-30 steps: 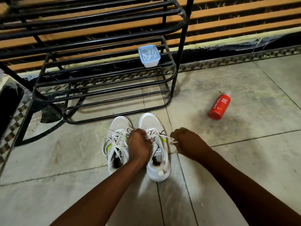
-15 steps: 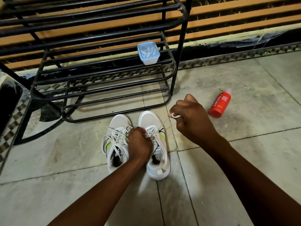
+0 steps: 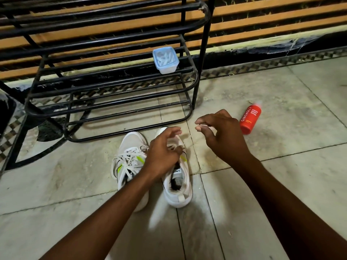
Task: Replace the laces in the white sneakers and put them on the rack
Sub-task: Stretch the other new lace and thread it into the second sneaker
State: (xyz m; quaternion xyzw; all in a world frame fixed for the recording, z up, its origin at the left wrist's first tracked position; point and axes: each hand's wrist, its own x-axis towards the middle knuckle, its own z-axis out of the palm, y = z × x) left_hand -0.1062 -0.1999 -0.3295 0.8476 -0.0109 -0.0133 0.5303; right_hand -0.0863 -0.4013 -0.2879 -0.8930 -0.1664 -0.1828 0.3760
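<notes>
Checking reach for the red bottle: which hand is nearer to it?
Right. The right hand hovers just left of the red bottle, pinching a lace end; the left hand is farther left, over the right sneaker.

Red bottle (image 3: 250,119): "CINTHOL" (also "FOAM BODY WASH").

Shoe rack (image 3: 195,85): black metal tubing, semi-gloss paint w/ scuffs. White sneakers (image 3: 176,184): matt mesh-like cloth uppers, smooth rubbery toe caps, neon-yellow accents; flat woven laces (image 3: 129,158) on the left one. Box (image 3: 165,60) on the rack: translucent pale-blue plastic, smooth. Foam body wash bottle (image 3: 250,119): red plastic, satin sheen. Floor (image 3: 281,91): pale stone-look tiles, dull, stained, dusty. Wall slats (image 3: 272,14): orange-brown wood look, matt.
</notes>
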